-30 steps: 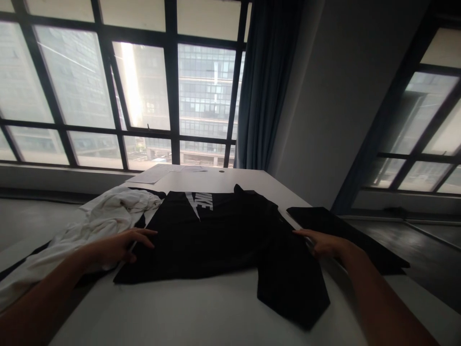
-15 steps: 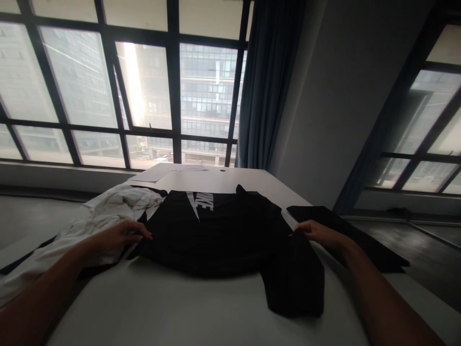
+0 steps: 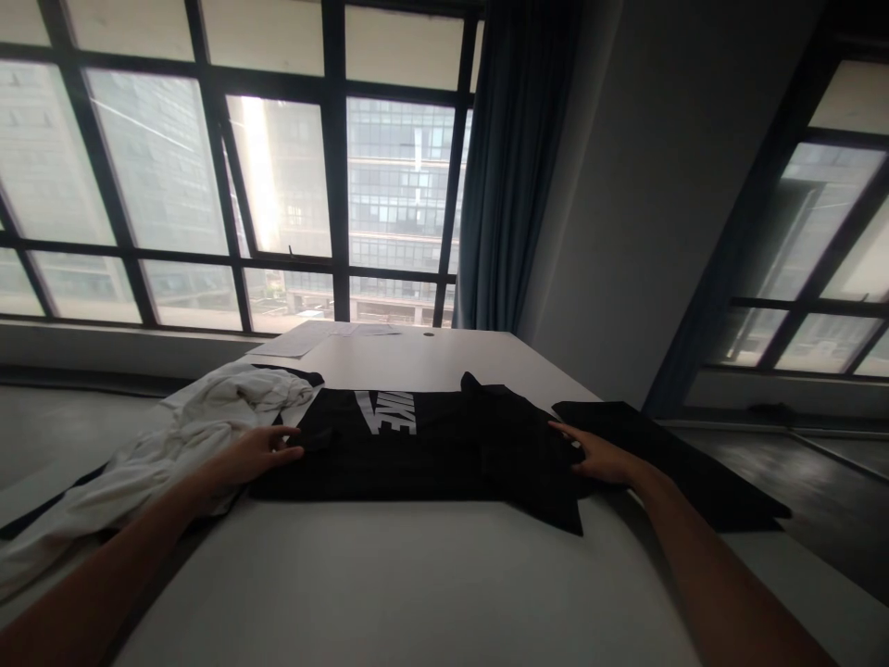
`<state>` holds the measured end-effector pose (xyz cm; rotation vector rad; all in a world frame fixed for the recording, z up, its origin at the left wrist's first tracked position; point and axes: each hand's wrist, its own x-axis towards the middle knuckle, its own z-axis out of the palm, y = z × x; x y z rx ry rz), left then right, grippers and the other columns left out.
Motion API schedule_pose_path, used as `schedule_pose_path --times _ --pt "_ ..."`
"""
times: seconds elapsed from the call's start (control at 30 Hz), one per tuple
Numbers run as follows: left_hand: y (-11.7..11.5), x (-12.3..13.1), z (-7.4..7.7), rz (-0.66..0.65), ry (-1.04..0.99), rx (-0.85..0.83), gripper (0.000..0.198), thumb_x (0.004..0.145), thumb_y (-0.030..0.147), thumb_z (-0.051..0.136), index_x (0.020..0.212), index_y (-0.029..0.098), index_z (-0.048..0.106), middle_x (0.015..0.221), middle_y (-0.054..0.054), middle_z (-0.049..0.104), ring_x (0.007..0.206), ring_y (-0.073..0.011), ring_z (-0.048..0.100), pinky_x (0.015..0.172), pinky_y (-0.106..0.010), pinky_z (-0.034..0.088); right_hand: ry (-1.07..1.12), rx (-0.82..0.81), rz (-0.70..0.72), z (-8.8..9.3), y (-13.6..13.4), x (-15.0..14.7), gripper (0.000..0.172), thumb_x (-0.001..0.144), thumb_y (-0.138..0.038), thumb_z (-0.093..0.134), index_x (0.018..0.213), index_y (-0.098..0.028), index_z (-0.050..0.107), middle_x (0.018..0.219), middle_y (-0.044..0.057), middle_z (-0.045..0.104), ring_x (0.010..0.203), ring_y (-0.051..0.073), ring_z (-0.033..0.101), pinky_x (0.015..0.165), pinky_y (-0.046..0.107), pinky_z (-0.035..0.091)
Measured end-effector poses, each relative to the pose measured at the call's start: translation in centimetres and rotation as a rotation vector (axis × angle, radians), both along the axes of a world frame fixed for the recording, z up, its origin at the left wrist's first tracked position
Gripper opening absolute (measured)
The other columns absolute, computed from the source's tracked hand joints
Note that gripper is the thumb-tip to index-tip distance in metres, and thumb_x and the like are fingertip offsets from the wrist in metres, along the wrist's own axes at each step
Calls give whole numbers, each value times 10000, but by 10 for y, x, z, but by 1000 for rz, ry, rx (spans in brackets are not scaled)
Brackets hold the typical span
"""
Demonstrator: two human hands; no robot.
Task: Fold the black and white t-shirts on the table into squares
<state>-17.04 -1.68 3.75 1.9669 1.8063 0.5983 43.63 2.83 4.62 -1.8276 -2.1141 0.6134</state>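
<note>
A black T-shirt (image 3: 437,463) with a pale logo print lies folded across the white table in front of me. Its lower edge runs fairly straight, and one sleeve flap points toward me at the right. At the shirt's left edge is my left hand (image 3: 260,456), with finger and thumb apart beside a small raised fold of the cloth. My right hand (image 3: 604,456) rests at the right edge, fingers spread and touching the fabric. Neither hand appears to pinch the shirt, though dark cloth partly hides the fingertips.
A crumpled white garment (image 3: 201,421) lies along the table's left side, with dark cloth under it. Another flat black garment (image 3: 673,454) is at the right edge. Papers (image 3: 295,341) lie on the white table (image 3: 417,584) toward the windows. A blue curtain (image 3: 514,185) hangs behind.
The T-shirt's near part has come down flat and its hanging right sleeve has folded up onto the body. Both hands have loosened from the cloth.
</note>
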Motion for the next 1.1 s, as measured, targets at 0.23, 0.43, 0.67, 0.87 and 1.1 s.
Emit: schedule_pose_path --times 0.23,0.43,0.67,0.87,1.1 --pt "1 7 -2 -17 165 85 402 727 532 546 946 232 699 942 -49 740 837 -255 666 763 -313 482 -48 -24 244 12 -9 -22 402 653 -239 689 1048 -234 764 1416 64 546 1345 340 443 1112 417 369" --pt "5 5 3 168 222 126 338 828 466 424 747 223 645 815 -50 740 813 -245 680 739 -305 467 -3 154 -209 -12 21 -14 390 878 -415 496 810 -116 738 883 147 740 981 338 671 824 372 517" --pt "10 2 -6 131 296 116 326 807 455 458 780 219 681 892 -91 756 915 -288 698 820 -332 486 -193 74 -336 -16 27 1 534 857 -642 501 964 -176 737 999 136 737 972 306 684 815 358 512" --pt "9 -3 -9 103 219 39 615 710 539 557 1194 166 623 1005 -115 748 956 -298 697 819 -341 519 -98 -123 -184 -7 10 29 688 664 -598 747 1181 -150 683 1053 136 729 964 283 687 822 321 526" --pt "5 -12 -5 62 127 -54 740 635 489 637 1307 188 555 883 -55 752 861 -298 711 718 -329 541 -237 -115 -157 -9 11 23 640 654 -374 798 1239 -162 648 950 107 739 901 281 703 797 339 526"
